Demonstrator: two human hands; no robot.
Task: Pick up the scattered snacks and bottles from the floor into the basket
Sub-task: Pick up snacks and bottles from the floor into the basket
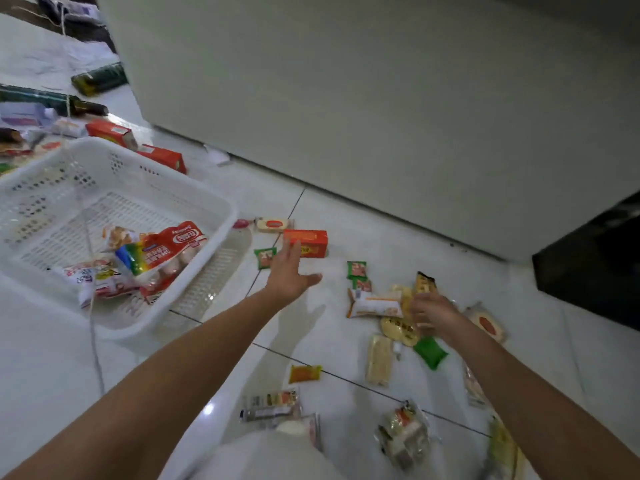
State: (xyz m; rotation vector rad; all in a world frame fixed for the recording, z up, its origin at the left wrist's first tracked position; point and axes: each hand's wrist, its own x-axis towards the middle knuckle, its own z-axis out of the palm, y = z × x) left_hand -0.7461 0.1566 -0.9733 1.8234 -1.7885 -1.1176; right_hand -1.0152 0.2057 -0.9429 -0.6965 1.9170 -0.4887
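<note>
A white perforated basket (214, 199) stands on the floor at left, holding a red-and-white bag (173, 251) and other snack packs. My left hand (289, 271) hovers open, fingers spread, just in front of an orange box (308, 242) and beside a small green packet (265, 257). My right hand (433, 313) is blurred, with its fingers curled on yellow snack packets (398, 327) in a pile at right. A white-and-orange pack (375, 304), a green pouch (431, 352) and a pale long pack (379, 360) lie around that hand.
A large white cabinet (346, 98) fills the back. Dark bottles (52, 98) and red boxes (114, 131) lie behind the basket. More packets (270, 405) lie near my knee (273, 455). A white cord (93, 327) crosses the basket. A black object (595, 258) sits at right.
</note>
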